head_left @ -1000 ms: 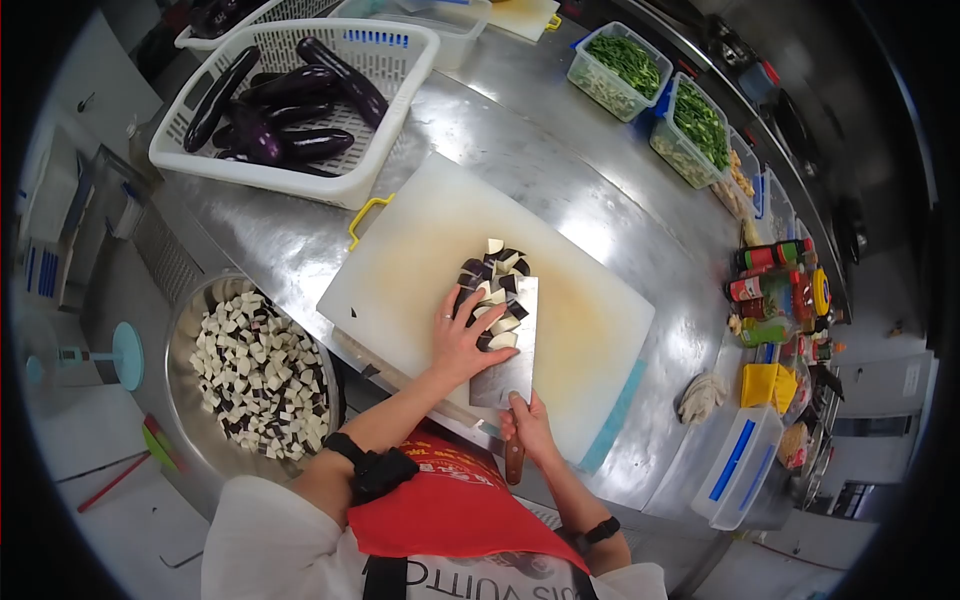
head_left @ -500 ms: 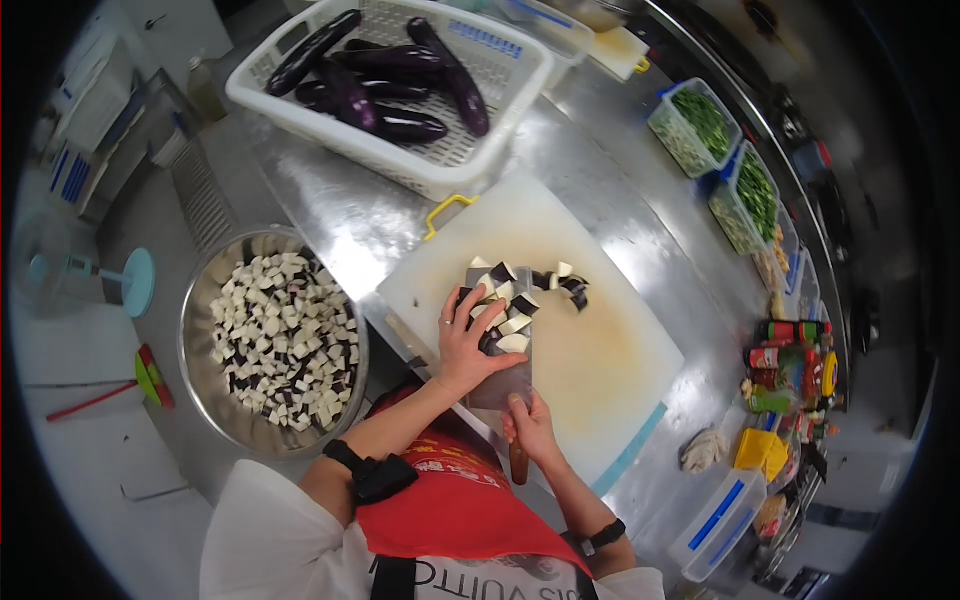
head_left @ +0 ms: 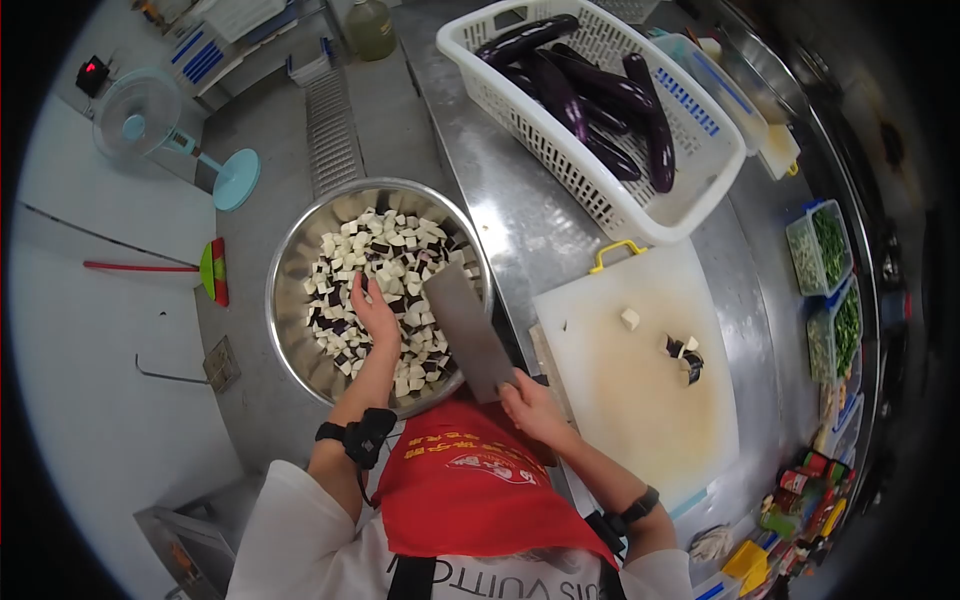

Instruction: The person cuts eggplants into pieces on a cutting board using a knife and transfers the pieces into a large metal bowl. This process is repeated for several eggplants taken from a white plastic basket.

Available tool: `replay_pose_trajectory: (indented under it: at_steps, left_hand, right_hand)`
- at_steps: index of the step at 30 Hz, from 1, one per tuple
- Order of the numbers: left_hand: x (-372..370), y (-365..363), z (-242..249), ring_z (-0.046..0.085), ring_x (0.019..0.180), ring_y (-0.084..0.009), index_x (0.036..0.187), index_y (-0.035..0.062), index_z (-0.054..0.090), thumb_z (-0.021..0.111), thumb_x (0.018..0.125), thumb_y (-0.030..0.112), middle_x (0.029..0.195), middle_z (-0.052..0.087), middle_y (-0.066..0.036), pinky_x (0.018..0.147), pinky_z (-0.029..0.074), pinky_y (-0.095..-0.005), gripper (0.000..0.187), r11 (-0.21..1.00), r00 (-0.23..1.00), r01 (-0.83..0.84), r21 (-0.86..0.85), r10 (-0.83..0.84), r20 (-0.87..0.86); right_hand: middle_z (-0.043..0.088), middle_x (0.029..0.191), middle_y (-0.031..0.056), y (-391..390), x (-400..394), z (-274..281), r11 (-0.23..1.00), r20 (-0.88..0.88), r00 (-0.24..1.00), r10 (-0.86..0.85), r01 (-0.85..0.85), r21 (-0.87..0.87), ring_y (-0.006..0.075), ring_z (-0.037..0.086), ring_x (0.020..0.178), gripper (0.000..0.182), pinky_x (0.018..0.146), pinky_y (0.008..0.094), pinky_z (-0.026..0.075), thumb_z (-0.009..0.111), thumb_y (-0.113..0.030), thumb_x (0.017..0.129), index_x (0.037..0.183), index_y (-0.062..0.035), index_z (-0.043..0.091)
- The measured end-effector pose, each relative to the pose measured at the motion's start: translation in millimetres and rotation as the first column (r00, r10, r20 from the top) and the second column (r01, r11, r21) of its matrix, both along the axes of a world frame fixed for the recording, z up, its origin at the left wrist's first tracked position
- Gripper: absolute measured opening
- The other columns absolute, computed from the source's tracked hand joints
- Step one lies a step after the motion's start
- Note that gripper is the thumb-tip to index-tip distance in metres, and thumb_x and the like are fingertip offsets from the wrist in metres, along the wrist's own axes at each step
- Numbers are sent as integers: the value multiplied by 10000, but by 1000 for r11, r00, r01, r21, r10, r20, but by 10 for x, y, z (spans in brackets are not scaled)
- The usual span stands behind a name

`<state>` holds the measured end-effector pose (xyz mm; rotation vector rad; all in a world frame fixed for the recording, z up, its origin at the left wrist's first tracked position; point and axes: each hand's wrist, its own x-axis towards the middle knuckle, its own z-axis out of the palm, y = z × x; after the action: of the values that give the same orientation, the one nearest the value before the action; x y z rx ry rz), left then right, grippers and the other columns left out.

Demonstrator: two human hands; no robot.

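Note:
My right hand (head_left: pixel 537 407) grips a cleaver (head_left: pixel 470 335) by its handle; the broad blade reaches over the right rim of a large steel bowl (head_left: pixel 285 330) and carries nothing I can see. Diced eggplant (head_left: pixel 415 240), white with dark purple skin, heaps in the bowl. Just above the cubes is my left hand (head_left: pixel 376 315), fingers partly spread and holding nothing visible. On the white cutting board (head_left: pixel 640 410) lie one pale cube (head_left: pixel 630 319) and a few dark-skinned eggplant scraps (head_left: pixel 688 358).
Whole eggplants (head_left: pixel 560 95) lie in a white plastic basket (head_left: pixel 640 222) behind the board. Tubs of chopped greens (head_left: pixel 828 245) and sauce bottles (head_left: pixel 800 490) line the counter's right side. On the left, a fan (head_left: pixel 135 125) and a green-and-red broom (head_left: pixel 213 272) stand on the floor.
Both hands and the cleaver have moved left from the board to the bowl. The eggplant pieces that were on the blade are off it. The view has turned left.

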<state>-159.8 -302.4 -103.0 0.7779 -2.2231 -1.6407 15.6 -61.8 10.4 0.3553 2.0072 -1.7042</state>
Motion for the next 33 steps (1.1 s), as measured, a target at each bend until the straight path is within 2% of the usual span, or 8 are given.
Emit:
replay_pose_trajectory:
  at_steps: [2, 4, 7, 11, 16, 25, 29, 33]
  left_hand:
    - [-108, -114, 37, 461, 1180, -267, 1338, 59, 483, 494, 978, 159, 1305, 447, -110, 977, 382, -357, 373, 994, 1000, -1, 110, 0, 11]
    - [-73, 113, 228, 466, 1168, -281, 1297, 48, 506, 510, 952, 126, 1295, 450, -116, 980, 383, -357, 354, 987, 985, 161, -27, -163, -57]
    - [167, 791, 509, 467, 1155, -321, 1223, 48, 544, 563, 886, 90, 1279, 449, -152, 985, 391, -371, 340, 788, 759, 561, -253, -612, -222]
    - [507, 1886, 821, 386, 1277, -393, 1281, 99, 534, 693, 835, 267, 1398, 347, -217, 1054, 357, -453, 503, 229, 156, 838, -496, -970, -184]
    - [764, 2996, 626, 176, 1372, -503, 1466, 207, 323, 836, 610, 515, 1512, 159, -230, 1098, 204, -618, 1044, 79, 69, 833, -548, -997, -39]
    - [1123, 4191, 585, 295, 1337, -455, 1301, 280, 573, 774, 564, 649, 1437, 378, -146, 1090, 234, -605, 849, -226, -291, 711, -666, -957, 13]
    - [1318, 4011, 651, 300, 1344, -424, 1302, 298, 575, 769, 567, 651, 1413, 430, -81, 1099, 200, -618, 838, -193, -262, 704, -684, -965, 3]
    - [1370, 3700, 609, 325, 1318, -391, 1234, 265, 624, 795, 600, 557, 1364, 477, -58, 1082, 226, -599, 719, 31, -66, 741, -670, -991, -119]
  right_hand:
    - [524, 629, 6, 207, 109, 36, 989, 71, 992, -103, 109, -100, 90, 492, 526, 199, 476, 264, 413, 488, -235, 987, 1060, -58, 542]
    - [503, 635, -24, 412, 318, 191, 958, 44, 968, -247, 251, -141, 63, 465, 510, 171, 444, 231, 383, 476, -220, 996, 1021, -60, 531]
    - [495, 633, -3, 763, 896, 99, 864, -38, 869, -494, 485, -132, 80, 454, 484, 129, 430, 237, 387, 475, -189, 995, 996, -66, 511]
    - [477, 621, 26, 1075, 1608, 166, 477, -4, 486, -874, 855, -206, 102, 424, 461, 112, 412, 254, 381, 480, -205, 990, 968, -95, 479]
    - [470, 611, 25, 1467, 2241, -7, 62, 116, 88, -989, 974, -217, 104, 414, 443, 100, 404, 267, 382, 445, -192, 992, 1003, -96, 465]
    - [487, 627, 20, 1772, 2103, -192, 179, 215, 228, -950, 957, -226, 99, 436, 459, 83, 412, 257, 405, 480, -177, 979, 1017, -103, 481]
    - [508, 625, 31, 1763, 1922, -234, 355, 190, 402, -896, 904, -239, 107, 457, 461, 88, 420, 264, 414, 471, -162, 982, 1004, -80, 492]
    - [505, 624, 27, 1604, 1769, -262, 492, 171, 539, -825, 833, -252, 102, 454, 457, 101, 425, 257, 406, 465, -165, 990, 1013, -73, 498]
